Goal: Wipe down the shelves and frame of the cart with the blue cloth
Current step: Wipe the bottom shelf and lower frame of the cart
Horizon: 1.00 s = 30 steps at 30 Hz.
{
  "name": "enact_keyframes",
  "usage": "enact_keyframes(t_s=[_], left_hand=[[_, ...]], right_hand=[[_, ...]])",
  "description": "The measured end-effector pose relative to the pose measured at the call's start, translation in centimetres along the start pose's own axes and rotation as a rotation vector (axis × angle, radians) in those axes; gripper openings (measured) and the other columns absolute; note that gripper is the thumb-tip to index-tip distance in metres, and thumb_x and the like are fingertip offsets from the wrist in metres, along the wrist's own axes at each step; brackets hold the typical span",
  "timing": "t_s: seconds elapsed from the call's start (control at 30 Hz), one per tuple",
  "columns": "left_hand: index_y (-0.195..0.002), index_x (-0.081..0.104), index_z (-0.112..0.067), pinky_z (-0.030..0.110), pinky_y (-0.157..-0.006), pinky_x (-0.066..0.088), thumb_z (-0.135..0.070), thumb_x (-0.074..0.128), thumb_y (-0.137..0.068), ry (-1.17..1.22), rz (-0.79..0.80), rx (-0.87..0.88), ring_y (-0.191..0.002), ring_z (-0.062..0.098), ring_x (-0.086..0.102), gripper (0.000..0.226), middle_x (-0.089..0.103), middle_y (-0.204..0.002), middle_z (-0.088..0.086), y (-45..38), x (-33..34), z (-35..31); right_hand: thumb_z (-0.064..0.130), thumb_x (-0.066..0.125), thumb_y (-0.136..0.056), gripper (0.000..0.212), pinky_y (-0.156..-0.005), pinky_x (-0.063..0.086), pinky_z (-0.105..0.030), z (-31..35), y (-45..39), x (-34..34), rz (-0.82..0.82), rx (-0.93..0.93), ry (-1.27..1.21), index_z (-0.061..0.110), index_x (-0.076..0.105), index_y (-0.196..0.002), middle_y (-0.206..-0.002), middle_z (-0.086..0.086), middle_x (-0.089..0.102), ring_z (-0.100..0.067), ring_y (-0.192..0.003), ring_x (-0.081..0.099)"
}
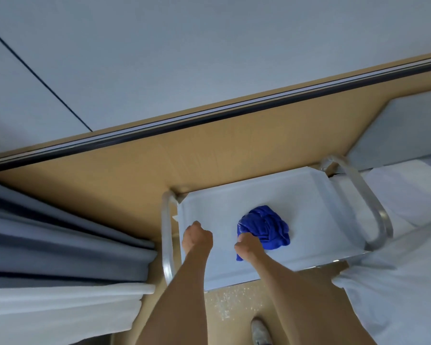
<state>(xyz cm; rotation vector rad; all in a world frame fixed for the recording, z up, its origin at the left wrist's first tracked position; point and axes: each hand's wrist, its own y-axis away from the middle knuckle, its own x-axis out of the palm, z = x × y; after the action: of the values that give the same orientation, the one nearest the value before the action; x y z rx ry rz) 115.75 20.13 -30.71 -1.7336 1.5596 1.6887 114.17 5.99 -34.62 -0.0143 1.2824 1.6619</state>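
Note:
The cart's white top shelf [316, 207] lies below me, framed by metal tube handles on the left [166, 235] and right [373, 210]. A bunched blue cloth [266, 225] rests on the middle of the shelf. My right hand [248, 246] is closed on the cloth's near edge and presses it onto the shelf. My left hand [197, 237] is fisted at the shelf's left side, next to the left handle; whether it grips the shelf rim is hidden. Lower shelves are out of sight.
A wooden wall panel [125, 175] with a dark rail stands right behind the cart. Grey and white curtains [60, 257] hang at the left. A bed with white linen [408, 270] touches the cart's right side. My shoe [259, 331] is on the speckled floor.

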Motion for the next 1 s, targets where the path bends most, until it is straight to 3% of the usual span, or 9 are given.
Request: enact_keyframes(t_s=[0.1,0.17,0.23,0.33,0.4,0.47,0.63,0.83,1.0], left_hand=[[-0.117,0.058,-0.012,0.036,-0.087,0.052,-0.006,0.042,-0.088,-0.023,-0.034,0.022,-0.108,0.028,0.059,0.034,0.061,-0.117,0.010,-1.6,-2.6,1.5],[-0.113,0.060,-0.011,0.038,-0.088,0.051,-0.005,0.042,-0.087,-0.035,-0.049,0.046,-0.109,0.028,0.058,0.033,0.061,-0.115,0.010,-2.9,-3.9,2.8],[-0.116,0.060,-0.012,0.039,-0.089,0.051,-0.004,0.044,-0.087,-0.047,-0.057,0.068,-0.109,0.028,0.058,0.034,0.060,-0.116,0.008,-4.5,-5.1,4.4],[-0.117,0.061,-0.013,0.039,-0.089,0.052,-0.006,0.047,-0.087,-0.066,-0.047,0.123,-0.109,0.027,0.058,0.034,0.060,-0.116,0.006,-7.3,-6.2,7.5],[-0.115,0.063,-0.015,0.038,-0.088,0.052,-0.006,0.047,-0.088,-0.071,-0.018,0.164,-0.106,0.027,0.060,0.033,0.062,-0.114,0.006,-9.5,-6.9,9.6],[-0.120,0.063,-0.019,0.036,-0.088,0.051,-0.006,0.046,-0.088,-0.065,0.018,0.185,-0.108,0.028,0.061,0.038,0.063,-0.118,0.006,-11.3,-7.7,11.6],[-0.128,0.057,-0.019,0.037,-0.088,0.048,-0.006,0.043,-0.089,-0.056,0.039,0.223,-0.115,0.031,0.057,0.044,0.058,-0.125,0.010,-14.6,-9.6,16.1],[-0.129,0.052,-0.013,0.042,-0.091,0.046,-0.006,0.044,-0.088,-0.115,0.049,0.256,-0.127,0.031,0.040,0.042,0.043,-0.133,0.011,-14.1,-8.8,19.6],[-0.133,0.048,-0.016,0.043,-0.101,0.041,-0.009,0.046,-0.087,-0.265,0.019,0.473,-0.136,0.029,0.027,0.047,0.026,-0.149,0.010,-12.6,-7.3,17.9]], right_hand=[[0.009,0.049,-0.085,0.007,-0.073,0.050,-0.029,3.4,1.0,1.9,0.083,-0.056,0.050,0.012,0.054,-0.081,-0.088,-0.003,0.058,-0.027,-0.094,0.060],[0.014,0.056,-0.085,0.035,-0.093,0.051,-0.036,5.6,1.2,4.1,0.126,-0.072,0.022,0.002,0.059,-0.117,-0.119,-0.012,0.063,-0.029,-0.114,0.060],[0.025,0.064,-0.083,0.054,-0.100,0.049,-0.038,8.1,1.8,6.7,0.178,-0.086,-0.023,0.006,0.053,-0.131,-0.132,-0.012,0.058,-0.027,-0.121,0.057],[0.037,0.064,-0.084,0.055,-0.091,0.045,-0.030,12.7,2.0,10.9,0.247,-0.073,-0.066,0.013,0.051,-0.132,-0.129,-0.007,0.056,-0.024,-0.117,0.056],[0.037,0.062,-0.084,0.040,-0.081,0.042,-0.027,15.6,1.6,13.7,0.215,-0.046,-0.114,0.017,0.051,-0.118,-0.115,-0.003,0.058,-0.024,-0.102,0.056],[0.035,0.062,-0.077,0.039,-0.074,0.041,-0.027,17.4,0.9,15.9,0.146,0.004,-0.110,0.019,0.044,-0.108,-0.104,-0.001,0.056,-0.023,-0.092,0.052],[0.009,0.056,-0.090,0.042,-0.085,0.051,-0.034,19.5,0.0,18.4,-0.089,0.074,0.223,0.008,0.038,-0.128,-0.118,-0.011,0.062,-0.028,-0.111,0.062],[0.009,0.055,-0.090,0.045,-0.082,0.050,-0.032,18.8,1.8,21.3,-0.082,0.102,0.282,0.010,0.037,-0.132,-0.117,-0.009,0.063,-0.027,-0.109,0.063],[0.013,0.060,-0.090,0.043,-0.077,0.047,-0.031,16.5,4.3,22.7,-0.043,0.085,0.308,0.012,0.040,-0.128,-0.113,-0.008,0.062,-0.027,-0.107,0.063]])
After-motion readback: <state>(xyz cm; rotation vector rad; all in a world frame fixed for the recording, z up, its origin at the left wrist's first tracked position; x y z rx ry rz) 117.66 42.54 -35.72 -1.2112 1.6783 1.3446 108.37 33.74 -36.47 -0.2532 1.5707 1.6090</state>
